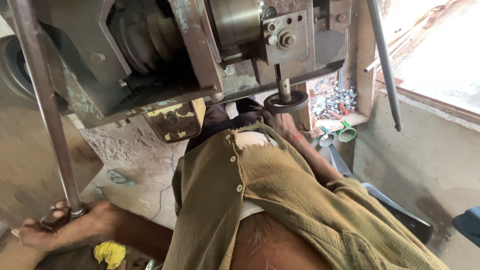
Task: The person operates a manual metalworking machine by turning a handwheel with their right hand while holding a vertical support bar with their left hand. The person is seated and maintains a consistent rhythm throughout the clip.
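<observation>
My left hand point(52, 226) is at the lower left, its fingers wrapped around the bottom end of a long steel lever rod point(45, 100) that rises up the left side of a worn press machine point(200, 60). My right hand point(283, 124) reaches forward under the machine's vertical spindle point(284, 87), just below a black metal ring point(286, 102) on that spindle. Its fingers are hidden behind the ring and my olive cardigan point(280, 190), so what it holds does not show.
A tray of loose silver bolts and small parts point(339, 101) sits on a ledge behind the spindle. A green cup point(347, 134) and a blue cup point(327, 139) lie below it. A second steel rod point(385, 65) hangs at right. A yellow rag point(110, 252) and a slipper point(120, 177) lie on the floor.
</observation>
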